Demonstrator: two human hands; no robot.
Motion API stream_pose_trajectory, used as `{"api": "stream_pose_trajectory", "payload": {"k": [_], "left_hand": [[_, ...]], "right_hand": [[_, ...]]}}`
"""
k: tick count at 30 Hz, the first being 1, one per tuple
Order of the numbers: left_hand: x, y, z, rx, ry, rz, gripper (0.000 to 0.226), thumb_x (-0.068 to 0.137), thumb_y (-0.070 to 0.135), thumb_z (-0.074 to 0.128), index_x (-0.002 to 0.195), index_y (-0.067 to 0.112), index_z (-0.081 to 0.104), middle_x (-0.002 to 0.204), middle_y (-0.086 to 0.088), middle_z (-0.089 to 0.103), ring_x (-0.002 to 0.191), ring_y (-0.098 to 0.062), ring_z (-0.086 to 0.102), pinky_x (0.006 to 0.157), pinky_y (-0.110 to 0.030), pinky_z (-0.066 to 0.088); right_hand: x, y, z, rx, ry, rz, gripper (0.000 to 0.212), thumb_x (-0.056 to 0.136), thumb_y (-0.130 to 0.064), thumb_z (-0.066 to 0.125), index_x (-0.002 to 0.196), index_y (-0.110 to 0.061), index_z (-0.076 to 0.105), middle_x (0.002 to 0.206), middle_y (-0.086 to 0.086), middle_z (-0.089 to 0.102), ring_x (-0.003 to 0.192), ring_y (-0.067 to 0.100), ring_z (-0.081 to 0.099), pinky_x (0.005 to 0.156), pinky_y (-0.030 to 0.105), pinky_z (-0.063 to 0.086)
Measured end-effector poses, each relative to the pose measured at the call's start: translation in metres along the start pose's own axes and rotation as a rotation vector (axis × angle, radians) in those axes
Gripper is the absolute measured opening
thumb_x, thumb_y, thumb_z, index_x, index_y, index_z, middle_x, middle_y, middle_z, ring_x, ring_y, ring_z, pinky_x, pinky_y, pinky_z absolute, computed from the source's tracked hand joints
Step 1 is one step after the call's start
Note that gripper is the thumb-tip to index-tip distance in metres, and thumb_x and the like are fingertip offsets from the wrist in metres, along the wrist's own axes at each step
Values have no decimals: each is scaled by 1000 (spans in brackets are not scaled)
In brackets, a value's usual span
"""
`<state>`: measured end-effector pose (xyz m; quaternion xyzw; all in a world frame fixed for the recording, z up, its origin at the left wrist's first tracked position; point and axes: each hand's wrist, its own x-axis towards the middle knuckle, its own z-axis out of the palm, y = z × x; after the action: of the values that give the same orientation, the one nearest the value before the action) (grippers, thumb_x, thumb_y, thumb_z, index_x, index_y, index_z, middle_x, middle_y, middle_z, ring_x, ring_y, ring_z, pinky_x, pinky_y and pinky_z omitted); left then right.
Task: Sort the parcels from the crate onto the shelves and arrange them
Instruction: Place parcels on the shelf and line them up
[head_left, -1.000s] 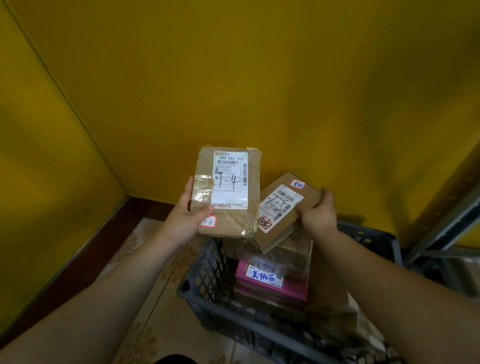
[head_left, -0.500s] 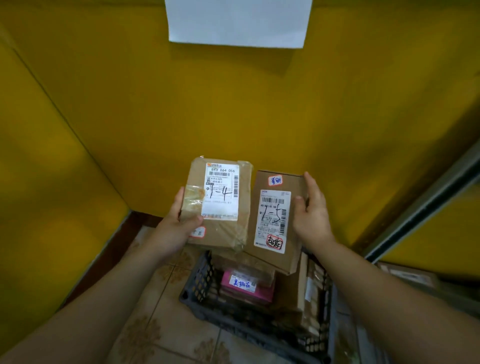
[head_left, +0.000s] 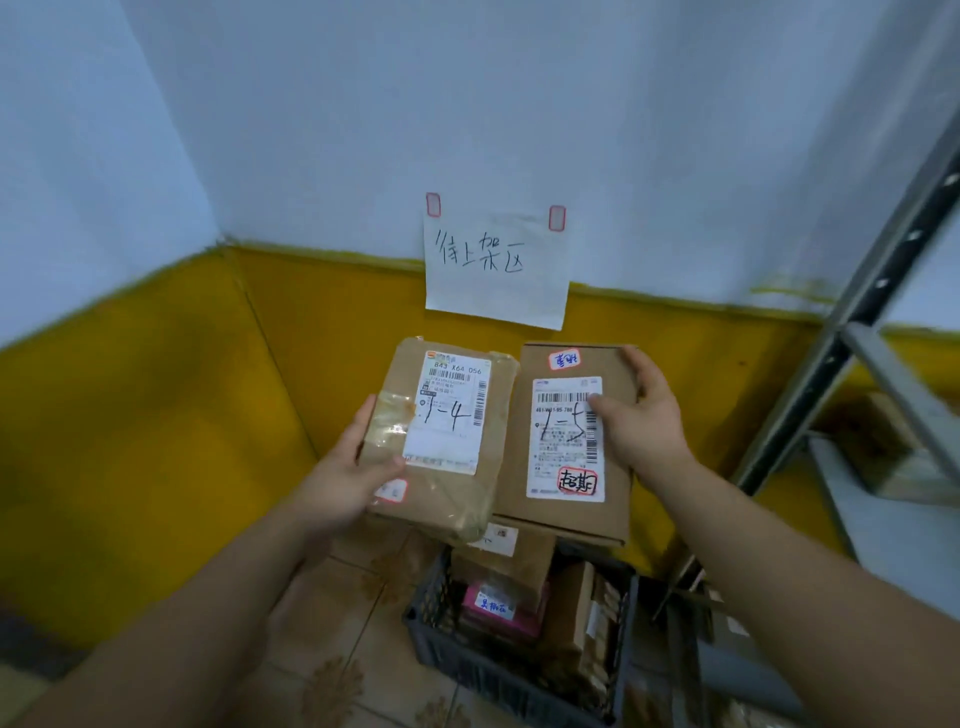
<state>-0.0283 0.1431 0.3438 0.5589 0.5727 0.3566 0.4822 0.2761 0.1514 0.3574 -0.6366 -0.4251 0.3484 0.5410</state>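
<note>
Hands first: I see both of them gripping, one parcel each. The left hand holds the taped brown parcel marked 1-4 by its lower left edge, with the thumb laid across the front near a small red-bordered sticker and the fingers wrapped behind, mostly hidden from me. The right hand holds the cardboard box marked 1-5 by its right side. Its thumb presses on the white label beside the barcode, and its fingers curl round the upper right edge.

I see the two parcels upright and side by side, labels facing the camera, with their inner edges meeting. The lower right corner of the 1-4 parcel sits slightly in front of the 1-5 box. Both hang in the air above the dark plastic crate, which stands on the tiled floor near the corner.

Inside the crate lie more parcels: a brown box on top, a pink parcel with blue handwriting on its label below it, and several cartons on edge to the right.

A handwritten paper note hangs on the wall behind. A grey metal shelf upright rises at the right.
</note>
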Motion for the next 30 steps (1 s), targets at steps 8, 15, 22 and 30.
{"api": "stream_pose_trajectory", "payload": {"k": [8, 15, 22, 30], "left_hand": [[-118, 51, -40, 7, 15, 199, 80, 94, 14, 61, 150, 48, 14, 121, 23, 56, 116, -13, 58, 106, -43, 43], [-217, 77, -44, -28, -33, 305, 80, 94, 17, 60, 150, 47, 11, 126, 42, 32, 127, -6, 41, 111, -36, 33], [-303, 107, -13, -77, -63, 401, 80, 95, 19, 60, 149, 52, 11, 133, 21, 51, 121, -11, 53, 106, -39, 40], [-412, 134, 122, -144, -220, 472, 77, 95, 16, 59, 148, 51, 16, 128, 16, 57, 110, -4, 58, 100, -35, 44]], "right_hand": [[-131, -81, -43, 128, 107, -135, 68, 90, -5, 69, 145, -36, 41, 133, 1, 55, 91, 15, 69, 58, 26, 59], [-238, -117, -81, 61, 141, -181, 62, 94, -16, 66, 143, -40, 37, 139, 1, 52, 102, 19, 67, 65, 30, 61], [-325, -140, -144, -189, 151, -283, 78, 86, -34, 74, 144, -53, 25, 139, -2, 44, 106, 20, 64, 72, 40, 62], [-441, -120, -316, -130, 286, -242, 75, 95, -16, 64, 152, -44, 22, 128, -8, 52, 91, 6, 64, 60, 19, 56]]}}
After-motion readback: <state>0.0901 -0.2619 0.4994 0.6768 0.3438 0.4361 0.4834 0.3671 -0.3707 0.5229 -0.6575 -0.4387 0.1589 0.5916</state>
